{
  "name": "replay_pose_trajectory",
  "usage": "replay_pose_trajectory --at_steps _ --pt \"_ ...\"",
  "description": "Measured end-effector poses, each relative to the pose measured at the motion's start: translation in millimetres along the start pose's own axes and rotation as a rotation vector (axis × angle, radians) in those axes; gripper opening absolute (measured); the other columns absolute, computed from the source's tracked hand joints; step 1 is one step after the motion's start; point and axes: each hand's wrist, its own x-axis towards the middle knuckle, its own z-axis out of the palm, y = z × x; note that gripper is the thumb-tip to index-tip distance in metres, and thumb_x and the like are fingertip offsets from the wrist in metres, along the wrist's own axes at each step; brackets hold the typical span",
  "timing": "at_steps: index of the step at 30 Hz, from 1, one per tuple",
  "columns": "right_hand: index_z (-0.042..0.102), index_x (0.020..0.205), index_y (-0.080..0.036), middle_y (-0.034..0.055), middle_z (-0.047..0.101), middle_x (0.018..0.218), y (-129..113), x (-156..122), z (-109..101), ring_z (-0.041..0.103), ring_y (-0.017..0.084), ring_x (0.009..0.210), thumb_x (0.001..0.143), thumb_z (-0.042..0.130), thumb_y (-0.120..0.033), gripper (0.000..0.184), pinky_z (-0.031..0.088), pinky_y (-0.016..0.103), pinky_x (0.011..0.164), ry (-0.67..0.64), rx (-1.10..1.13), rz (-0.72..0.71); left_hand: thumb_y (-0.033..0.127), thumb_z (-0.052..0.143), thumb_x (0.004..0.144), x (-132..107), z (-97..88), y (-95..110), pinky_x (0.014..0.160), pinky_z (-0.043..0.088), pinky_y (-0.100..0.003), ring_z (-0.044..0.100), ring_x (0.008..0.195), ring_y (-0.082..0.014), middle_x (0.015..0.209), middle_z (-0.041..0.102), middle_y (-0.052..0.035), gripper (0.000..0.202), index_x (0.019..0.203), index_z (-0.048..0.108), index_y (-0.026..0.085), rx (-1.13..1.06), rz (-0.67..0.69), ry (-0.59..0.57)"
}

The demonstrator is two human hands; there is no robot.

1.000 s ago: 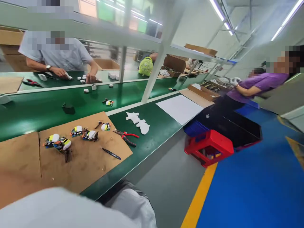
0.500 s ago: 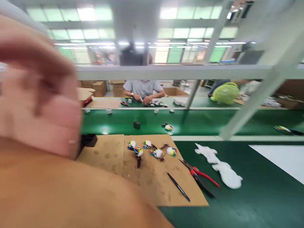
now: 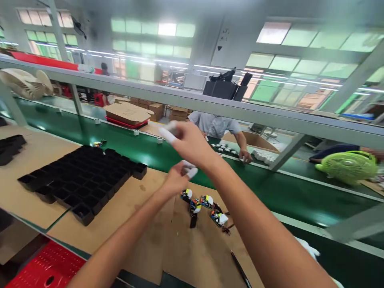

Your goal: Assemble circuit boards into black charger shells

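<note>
Both of my hands reach out over the near edge of the green conveyor, with white covers on several fingertips. My right hand (image 3: 190, 144) is uppermost, its thumb and fingers apart and nothing seen between them. Just below it, my left hand (image 3: 177, 179) has curved fingers with a gap to the thumb; I see no object in it. Under the hands, several small circuit boards (image 3: 195, 206) with white and yellow parts and dark wires lie on the brown cardboard (image 3: 192, 248). Black tweezers (image 3: 240, 269) rest on the cardboard, partly cut off by the frame's bottom edge.
Black square boxes (image 3: 99, 176) stand packed together on the left. The green conveyor (image 3: 144, 150) carries small white pieces (image 3: 136, 133) and one board (image 3: 97, 144). Across it a co-worker's hand (image 3: 245, 156) is near white parts. A green fan (image 3: 348, 166) stands right; a metal rail (image 3: 168, 94) crosses above.
The view has turned left, bringing the black boxes into sight. The blurred arm and hand close to the camera are gone; both my hands are now stretched forward. The red-handled pliers are out of view.
</note>
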Motion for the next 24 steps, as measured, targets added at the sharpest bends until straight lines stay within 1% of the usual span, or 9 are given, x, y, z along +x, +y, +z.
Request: replay_pose_trajectory --at_steps 2,4,6,9,12,14,18,21,24 --pt "0.08 0.076 -0.019 -0.0015 0.072 0.07 44.8 -68.9 -32.8 0.063 0.017 0.07 0.093 0.082 -0.062 0.046 0.056 0.034 0.079 0.099 -0.045 0.101 0.041 0.076 0.11 12.8 2.9 -12.4 0.103 0.068 -0.051 0.076 0.122 -0.0289 0.143 0.073 -0.0127 0.039 0.142 0.07 0.019 0.128 -0.087 -0.004" --pt "0.084 0.079 -0.023 0.0029 0.081 0.079 82.4 -133.9 -53.5 0.067 0.022 0.072 0.09 0.081 -0.066 0.044 0.055 0.036 0.073 0.219 -0.079 0.212 0.04 0.076 0.11 27.3 4.8 -26.7 0.104 0.067 -0.052 0.075 0.123 -0.029 0.144 0.073 -0.0127 0.039 0.142 0.07 0.019 0.253 -0.143 0.002" --pt "0.086 0.078 -0.026 0.005 0.082 0.077 111.9 -187.3 -64.0 0.07 0.026 0.074 0.086 0.083 -0.066 0.041 0.057 0.038 0.071 0.301 -0.1 0.311 0.04 0.076 0.109 43.3 13.4 -39.5 0.105 0.067 -0.053 0.075 0.124 -0.0297 0.145 0.072 -0.0128 0.04 0.142 0.07 0.019 0.356 -0.167 0.017" --pt "0.091 0.084 -0.026 0.0082 0.083 0.076 143.4 -242.0 -72.3 0.074 0.029 0.071 0.087 0.083 -0.066 0.041 0.058 0.037 0.064 0.315 -0.106 0.423 0.041 0.077 0.109 67.2 39.7 -54.1 0.107 0.066 -0.054 0.074 0.127 -0.0309 0.147 0.071 -0.0134 0.042 0.144 0.069 0.018 0.481 -0.187 0.086" --pt "0.093 0.091 -0.027 0.0105 0.086 0.084 165.1 -272.1 -82.5 0.079 0.033 0.079 0.086 0.084 -0.067 0.041 0.063 0.04 0.069 0.296 -0.112 0.489 0.041 0.078 0.108 86.0 64.5 -67.5 0.108 0.066 -0.055 0.073 0.129 -0.0318 0.149 0.07 -0.0146 0.045 0.145 0.069 0.018 0.573 -0.209 0.194" --pt "0.094 0.095 -0.027 0.0113 0.088 0.091 177.1 -284.1 -90.0 0.081 0.034 0.083 0.087 0.084 -0.068 0.043 0.066 0.041 0.074 0.293 -0.12 0.511 0.041 0.077 0.109 94.6 72.2 -77.7 0.108 0.066 -0.055 0.073 0.129 -0.0319 0.149 0.07 -0.0146 0.045 0.146 0.068 0.018 0.616 -0.212 0.257" --pt "0.093 0.107 -0.027 0.0107 0.089 0.108 199.0 -303.5 -96.1 0.082 0.032 0.093 0.092 0.081 -0.067 0.045 0.068 0.038 0.084 0.277 -0.118 0.526 0.04 0.076 0.11 104.5 70.2 -98.8 0.107 0.066 -0.054 0.074 0.128 -0.031 0.149 0.07 -0.0136 0.042 0.146 0.069 0.019 0.671 -0.206 0.311" --pt "0.092 0.108 -0.026 0.0098 0.089 0.113 212.8 -317.9 -91.1 0.083 0.032 0.097 0.094 0.081 -0.066 0.044 0.068 0.034 0.086 0.312 -0.083 0.556 0.04 0.076 0.11 106.8 63.8 -111.1 0.106 0.067 -0.053 0.074 0.126 -0.0303 0.147 0.071 -0.0133 0.042 0.145 0.069 0.019 0.69 -0.194 0.288" --pt "0.091 0.111 -0.025 0.0097 0.09 0.114 220.8 -327.5 -86.3 0.083 0.033 0.101 0.097 0.079 -0.065 0.043 0.068 0.033 0.085 0.288 -0.064 0.591 0.04 0.076 0.11 106.2 56.5 -119.6 0.104 0.068 -0.051 0.075 0.123 -0.0291 0.145 0.072 -0.0129 0.04 0.144 0.07 0.02 0.693 -0.18 0.245"
